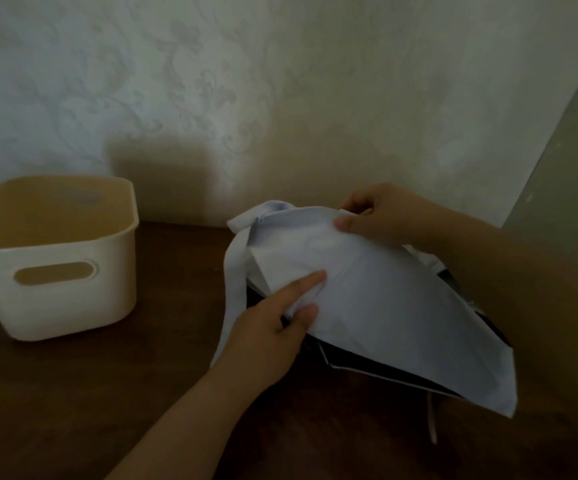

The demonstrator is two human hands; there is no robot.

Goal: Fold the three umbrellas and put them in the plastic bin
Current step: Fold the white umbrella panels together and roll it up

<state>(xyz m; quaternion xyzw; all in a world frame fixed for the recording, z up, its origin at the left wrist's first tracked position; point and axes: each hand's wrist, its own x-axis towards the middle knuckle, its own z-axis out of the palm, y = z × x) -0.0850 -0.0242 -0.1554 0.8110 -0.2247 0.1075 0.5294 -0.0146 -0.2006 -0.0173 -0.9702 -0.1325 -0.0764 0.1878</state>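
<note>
A pale lavender umbrella [384, 306] with a black inner lining lies collapsed on the brown table [107, 393], right of centre. My left hand [273, 327] pinches a fold of its canopy near the lower left edge. My right hand [384, 213] pinches the fabric at the top edge, near the wall. A loose closure strap hangs down the umbrella's left side. The cream plastic bin [55, 292] stands at the left with nothing visible inside. No other umbrella shows.
A patterned wall [280, 98] rises right behind the table. A grey vertical panel [564, 150] stands at the far right. Bare table surface stretches between the bin and the umbrella and along the front.
</note>
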